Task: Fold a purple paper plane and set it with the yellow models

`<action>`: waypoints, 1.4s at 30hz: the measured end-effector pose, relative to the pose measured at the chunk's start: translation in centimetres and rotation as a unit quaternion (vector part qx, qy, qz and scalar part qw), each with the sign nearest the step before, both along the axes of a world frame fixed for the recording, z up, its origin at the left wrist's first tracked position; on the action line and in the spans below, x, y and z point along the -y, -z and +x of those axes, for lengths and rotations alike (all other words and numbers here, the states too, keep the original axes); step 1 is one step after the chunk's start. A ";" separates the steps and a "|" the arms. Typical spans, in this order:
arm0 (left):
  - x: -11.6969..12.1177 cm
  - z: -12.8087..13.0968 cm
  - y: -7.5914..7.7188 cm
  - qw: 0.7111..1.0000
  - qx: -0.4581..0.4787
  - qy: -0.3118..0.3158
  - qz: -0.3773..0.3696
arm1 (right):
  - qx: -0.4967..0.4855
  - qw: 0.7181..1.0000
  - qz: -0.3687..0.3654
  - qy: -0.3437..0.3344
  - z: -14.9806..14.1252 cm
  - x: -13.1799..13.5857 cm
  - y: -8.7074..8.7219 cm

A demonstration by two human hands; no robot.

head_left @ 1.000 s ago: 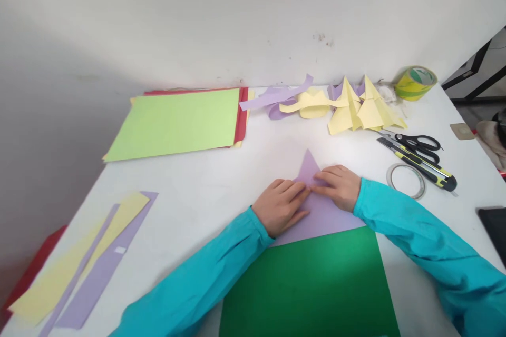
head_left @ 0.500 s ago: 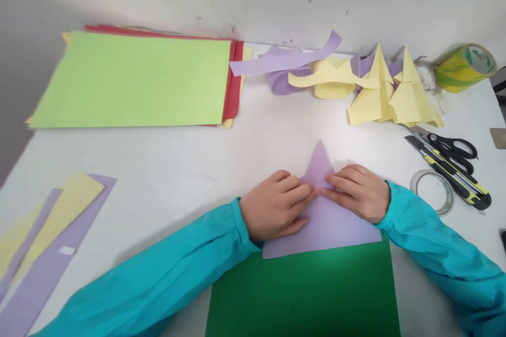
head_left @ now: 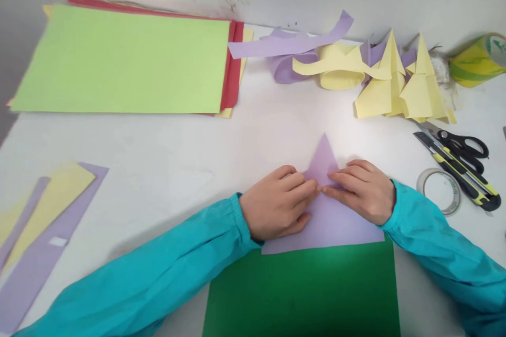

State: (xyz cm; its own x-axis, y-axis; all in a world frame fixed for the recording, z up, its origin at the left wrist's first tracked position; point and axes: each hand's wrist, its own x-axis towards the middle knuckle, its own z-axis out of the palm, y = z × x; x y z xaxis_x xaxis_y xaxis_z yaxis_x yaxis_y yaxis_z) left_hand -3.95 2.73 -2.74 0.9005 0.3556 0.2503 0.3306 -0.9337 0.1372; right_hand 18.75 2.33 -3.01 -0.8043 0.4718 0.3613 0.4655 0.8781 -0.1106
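Note:
A folded sheet of purple paper (head_left: 334,221), pointed at the top and wide at the bottom, lies partly over a dark green sheet (head_left: 304,289). My left hand (head_left: 279,202) is closed on its left side, with fingers curled and pressed along a fold near the middle. From the right, my right hand (head_left: 361,189) pinches the paper's other edge. The fingertips of both hands nearly meet at the centre, just under the pointed tip. My fingers cover part of the folds there.
A stack topped by light green paper (head_left: 126,63) lies at the back left. Purple and yellow strips (head_left: 59,189) rest at the left. Folded yellow paper shapes (head_left: 379,95) stand at the back right, near scissors (head_left: 464,147), a utility knife (head_left: 462,171) and tape rolls (head_left: 453,195).
The view has shifted slightly, so things at the back sit higher and farther apart. Both hands keep nearly the same hold on the purple paper.

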 end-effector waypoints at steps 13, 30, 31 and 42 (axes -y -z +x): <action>0.0 0.1 0.0 1.000 0.021 -0.015 0.009 | 0.009 1.000 0.006 0.022 -1.4 0.3 -1.2; 0.0 -1.1 0.4 0.995 0.064 0.011 -0.080 | -0.054 0.997 -0.043 0.028 -0.4 -0.4 -0.8; 0.0 -1.2 0.4 0.994 0.068 0.013 -0.090 | -0.057 0.997 -0.048 0.023 -0.3 -0.5 -0.8; -0.1 -1.7 0.9 0.987 0.111 0.019 -0.117 | -0.086 0.993 -0.085 -0.014 0.9 -1.2 -0.6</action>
